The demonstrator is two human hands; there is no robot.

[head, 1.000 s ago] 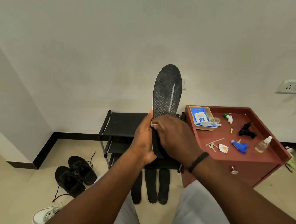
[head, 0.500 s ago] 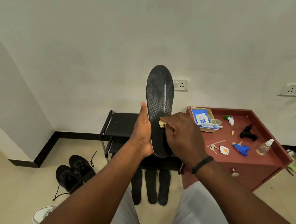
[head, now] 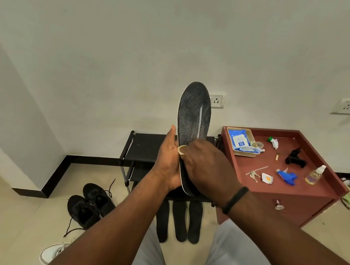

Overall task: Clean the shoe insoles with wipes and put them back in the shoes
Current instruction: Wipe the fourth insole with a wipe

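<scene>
I hold a black insole (head: pixel 193 117) upright in front of me, toe end up. My left hand (head: pixel 168 161) grips its lower left edge. My right hand (head: pixel 207 167) presses a small crumpled yellowish wipe (head: pixel 181 149) against the insole's lower half; most of the wipe is hidden under my fingers. Three more black insoles (head: pixel 179 222) lie side by side on the floor below. A pair of black shoes (head: pixel 90 205) stands on the floor at the left, and part of a white shoe (head: pixel 54 253) shows at the bottom left.
A black shoe rack (head: pixel 147 146) stands against the wall behind my hands. To its right, a red cabinet (head: pixel 314 188) carries a tray (head: pixel 251 154) with a blue wipe pack (head: pixel 238 139), a spray bottle (head: pixel 314 174), keys (head: pixel 253 175) and small items.
My right hand has slid the wipe down and left across the insole, from its middle toward the left edge by my left thumb. The insole stays upright.
</scene>
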